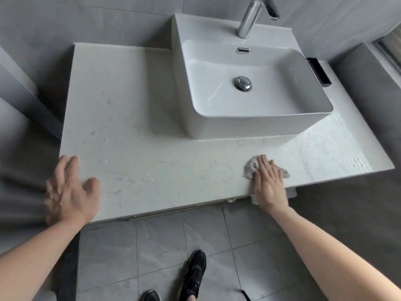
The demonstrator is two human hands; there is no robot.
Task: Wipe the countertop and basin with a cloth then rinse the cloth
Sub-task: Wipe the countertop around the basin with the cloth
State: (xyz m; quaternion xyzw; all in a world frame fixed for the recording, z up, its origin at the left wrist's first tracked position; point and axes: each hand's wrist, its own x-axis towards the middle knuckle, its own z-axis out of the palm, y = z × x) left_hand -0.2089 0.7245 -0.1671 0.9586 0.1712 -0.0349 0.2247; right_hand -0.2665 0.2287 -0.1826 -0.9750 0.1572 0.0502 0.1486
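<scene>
A white marbled countertop (pixel 138 127) carries a white rectangular basin (pixel 249 118) at its back right. My right hand (pixel 269 181) lies flat with straight fingers on a crumpled grey cloth (pixel 249 167), pressing it onto the counter near the front edge, in front of the basin. The cloth shows to the left and right of my fingers. My left hand (pixel 69 187) rests with spread fingers on the counter's front left corner and holds nothing. The basin has a chrome drain plug (pixel 243 83) and a chrome tap (pixel 249 18) behind it.
Grey tiled walls close in behind and at both sides. A dark open box (pixel 320 71) stands on the counter to the right of the basin. The grey tiled floor (pixel 152 246) and my black shoes (pixel 194 272) show below the counter edge.
</scene>
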